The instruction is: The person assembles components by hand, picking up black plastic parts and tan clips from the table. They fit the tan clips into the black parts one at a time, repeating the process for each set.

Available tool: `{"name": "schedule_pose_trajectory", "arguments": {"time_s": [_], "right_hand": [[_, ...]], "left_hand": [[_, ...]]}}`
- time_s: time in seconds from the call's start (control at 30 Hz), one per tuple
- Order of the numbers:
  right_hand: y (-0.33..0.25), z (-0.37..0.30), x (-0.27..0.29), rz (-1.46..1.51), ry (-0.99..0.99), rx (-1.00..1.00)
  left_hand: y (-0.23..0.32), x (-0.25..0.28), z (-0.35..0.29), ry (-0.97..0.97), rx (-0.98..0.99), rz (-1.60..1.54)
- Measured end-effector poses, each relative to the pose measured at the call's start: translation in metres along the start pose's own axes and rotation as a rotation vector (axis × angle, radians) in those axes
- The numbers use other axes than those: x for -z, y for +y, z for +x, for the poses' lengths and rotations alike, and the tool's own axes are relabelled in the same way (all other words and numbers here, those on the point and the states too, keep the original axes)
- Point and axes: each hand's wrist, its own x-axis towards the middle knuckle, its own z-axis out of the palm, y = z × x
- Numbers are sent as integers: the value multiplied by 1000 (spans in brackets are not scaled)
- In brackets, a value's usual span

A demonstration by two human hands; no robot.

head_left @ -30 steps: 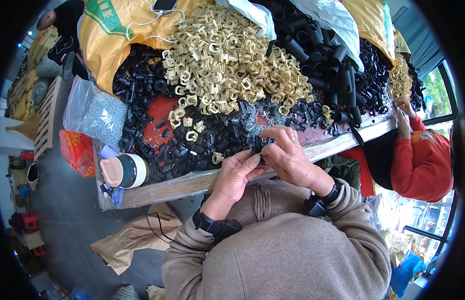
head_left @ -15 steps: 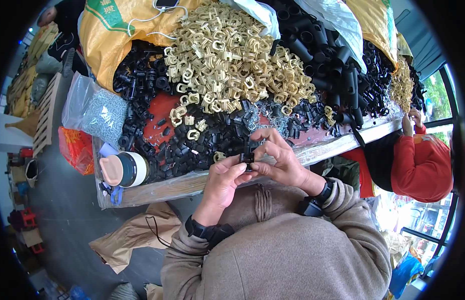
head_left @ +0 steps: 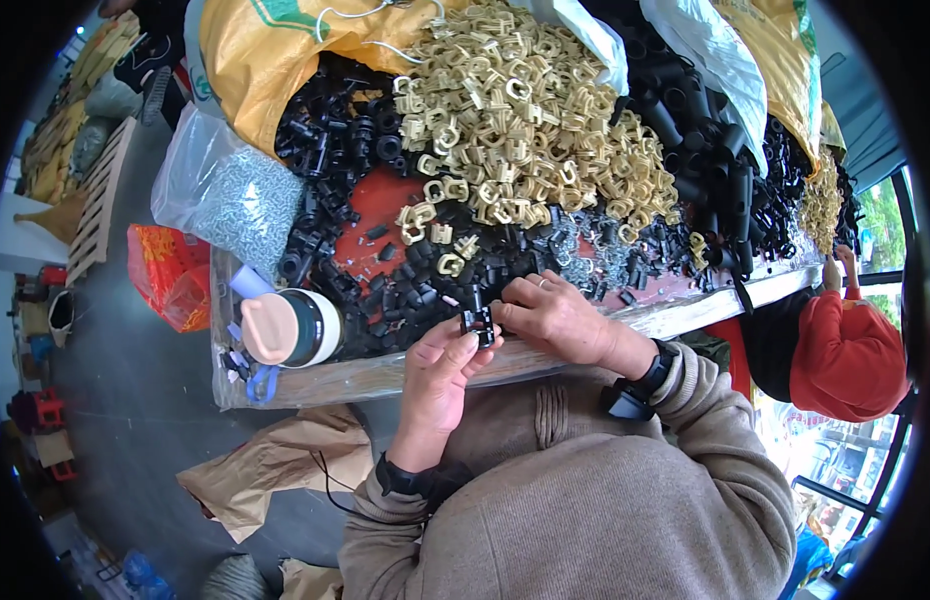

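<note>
Upright in my left hand is a small black plastic fitting, pinched between thumb and fingers just above the table's near edge. Right beside it, my right hand has its fingers curled and pressed together, their tips close to the fitting. Whatever those fingers may hold is hidden. Beyond both hands lie small black plastic pieces and loose silvery screws. Farther back rises a large heap of beige plastic clips.
A cup with a pink lid stands at the table's left corner, near a clear bag of screws. Black tubes are piled at the back right. A person in red works farther right. Brown paper lies on the floor.
The view has shifted, so the table sits farther right in it. My hands were together around the black fitting; now the left holds it upright and the right has drawn slightly aside.
</note>
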Motion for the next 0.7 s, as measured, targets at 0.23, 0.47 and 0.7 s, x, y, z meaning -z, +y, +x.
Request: {"name": "schedule_pose_trajectory", "arguments": {"time_s": [0.23, 0.47, 0.7], "right_hand": [[12, -5, 1, 302, 151, -147], [9, -20, 13, 1137, 72, -434], [5, -32, 26, 1095, 45, -324]], "left_hand": [[2, 6, 2, 7, -16, -23], [-4, -3, 7, -55, 30, 18], [-23, -21, 7, -97, 74, 62]]}}
